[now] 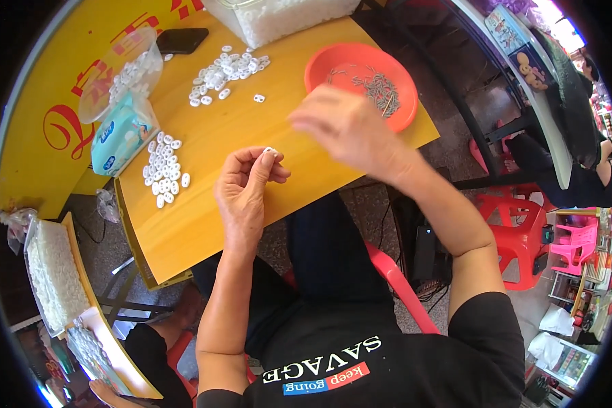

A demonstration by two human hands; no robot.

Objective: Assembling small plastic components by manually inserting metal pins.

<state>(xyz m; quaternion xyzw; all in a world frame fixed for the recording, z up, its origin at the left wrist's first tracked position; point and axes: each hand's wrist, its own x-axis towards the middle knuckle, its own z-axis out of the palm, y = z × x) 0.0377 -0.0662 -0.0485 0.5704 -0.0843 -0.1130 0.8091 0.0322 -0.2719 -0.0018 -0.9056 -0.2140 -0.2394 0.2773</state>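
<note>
Pinched between thumb and curled fingers of left hand (pixel 247 182), left of and nearer than red plate (pixel 364 57): small white piece (pixel 270 150), partly covered. Left forearm (pixel 232 279) extended forward. Right forearm (pixel 436 194) bent in from elbow toward plate; right hand (pixel 350 130) blurred across plate's near-left rim, fingers together, grip or contents impossible to tell. In plate: thin grey pins (pixel 381 94). Left of plate: heap of white ovals (pixel 219 76); farther left and nearer, second cluster (pixel 164 168).
</note>
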